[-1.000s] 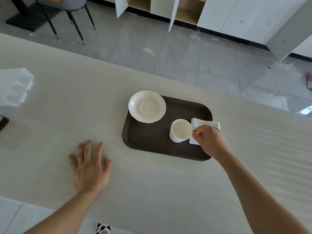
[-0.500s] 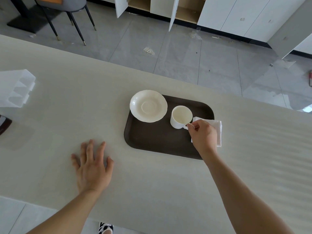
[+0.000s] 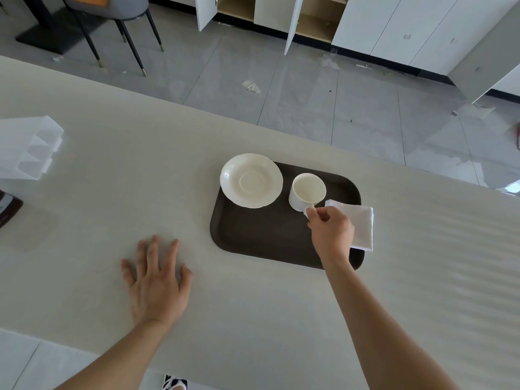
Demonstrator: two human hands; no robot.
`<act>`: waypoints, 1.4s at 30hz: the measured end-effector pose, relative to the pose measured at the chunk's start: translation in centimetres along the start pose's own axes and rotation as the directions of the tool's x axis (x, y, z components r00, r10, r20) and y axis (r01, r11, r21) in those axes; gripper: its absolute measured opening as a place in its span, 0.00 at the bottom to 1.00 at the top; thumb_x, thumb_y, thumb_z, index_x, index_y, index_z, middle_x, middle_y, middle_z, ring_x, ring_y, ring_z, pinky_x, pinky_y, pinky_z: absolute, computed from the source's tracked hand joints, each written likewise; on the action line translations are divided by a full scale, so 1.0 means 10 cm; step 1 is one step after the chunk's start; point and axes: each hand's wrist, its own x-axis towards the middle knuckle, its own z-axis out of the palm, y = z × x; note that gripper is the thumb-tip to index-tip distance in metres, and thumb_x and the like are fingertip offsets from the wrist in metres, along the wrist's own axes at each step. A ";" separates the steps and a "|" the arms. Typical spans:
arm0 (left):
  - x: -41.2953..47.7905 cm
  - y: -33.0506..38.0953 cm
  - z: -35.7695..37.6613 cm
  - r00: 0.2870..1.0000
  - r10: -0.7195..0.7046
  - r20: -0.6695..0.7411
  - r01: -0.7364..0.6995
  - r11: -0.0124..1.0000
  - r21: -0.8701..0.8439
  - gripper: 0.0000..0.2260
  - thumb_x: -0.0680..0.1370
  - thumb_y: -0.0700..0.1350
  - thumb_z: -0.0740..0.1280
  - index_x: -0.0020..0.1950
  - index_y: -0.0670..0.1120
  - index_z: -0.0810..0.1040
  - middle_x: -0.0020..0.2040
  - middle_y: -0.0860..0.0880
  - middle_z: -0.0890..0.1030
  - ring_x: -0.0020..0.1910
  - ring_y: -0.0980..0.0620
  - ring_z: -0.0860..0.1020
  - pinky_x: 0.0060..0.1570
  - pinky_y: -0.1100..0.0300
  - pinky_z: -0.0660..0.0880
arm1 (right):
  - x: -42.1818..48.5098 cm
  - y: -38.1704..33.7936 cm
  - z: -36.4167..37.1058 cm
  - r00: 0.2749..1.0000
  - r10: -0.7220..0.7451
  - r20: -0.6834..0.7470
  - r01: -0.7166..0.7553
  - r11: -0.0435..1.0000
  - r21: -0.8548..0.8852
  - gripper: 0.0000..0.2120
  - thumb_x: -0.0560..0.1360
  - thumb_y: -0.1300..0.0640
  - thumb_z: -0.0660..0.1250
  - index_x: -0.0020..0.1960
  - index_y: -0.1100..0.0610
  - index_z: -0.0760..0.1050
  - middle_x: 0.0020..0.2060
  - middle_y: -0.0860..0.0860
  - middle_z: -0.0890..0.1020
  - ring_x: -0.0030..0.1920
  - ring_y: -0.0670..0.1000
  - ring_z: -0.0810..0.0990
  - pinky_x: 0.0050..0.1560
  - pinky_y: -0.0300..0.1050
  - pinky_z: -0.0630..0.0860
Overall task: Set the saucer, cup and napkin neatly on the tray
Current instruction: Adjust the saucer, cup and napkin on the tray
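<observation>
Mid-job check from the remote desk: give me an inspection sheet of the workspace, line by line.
Surface: pale table, no spills seen.
Job's things: dark tray; saucer at its far left corner, overhanging the rim; cup upright and empty beside the saucer; folded napkin at the right edge, partly over the rim.
Clutter: clear plastic organizer and a dark object at the table's left edge.
Hands: right hand pinching the cup's handle; left hand flat on the table, empty.
Cables: nothing seen.
Surroundings: tiled floor with scraps, open cabinets, chair.

Cream cup, dark brown tray
</observation>
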 end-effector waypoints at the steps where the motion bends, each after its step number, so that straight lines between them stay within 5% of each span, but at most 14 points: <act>1: 0.00 0.01 0.00 1.000 0.002 0.003 -0.002 1.000 0.003 0.27 0.74 0.54 0.55 0.73 0.50 0.69 0.76 0.40 0.65 0.78 0.38 0.57 0.74 0.33 0.50 | 0.01 -0.03 0.01 1.000 0.007 -0.003 -0.007 1.000 0.006 0.11 0.76 0.47 0.69 0.40 0.53 0.81 0.34 0.48 0.83 0.37 0.48 0.80 0.36 0.37 0.71; 27: -0.01 0.04 -0.04 1.000 0.004 0.016 -0.004 1.000 0.004 0.27 0.74 0.53 0.55 0.73 0.49 0.69 0.76 0.39 0.65 0.78 0.37 0.58 0.74 0.33 0.49 | 0.09 -0.14 0.26 1.000 0.010 -0.020 -0.010 0.999 0.036 0.11 0.76 0.45 0.69 0.39 0.51 0.79 0.33 0.46 0.83 0.38 0.48 0.81 0.39 0.42 0.74; 42: -0.01 0.02 -0.02 1.000 0.001 0.030 -0.001 1.000 0.010 0.27 0.74 0.54 0.55 0.73 0.50 0.68 0.76 0.40 0.65 0.78 0.38 0.57 0.74 0.34 0.48 | 0.07 -0.14 0.24 1.000 -0.009 -0.002 0.009 0.998 0.054 0.10 0.74 0.43 0.70 0.42 0.49 0.80 0.35 0.44 0.83 0.37 0.44 0.80 0.35 0.34 0.69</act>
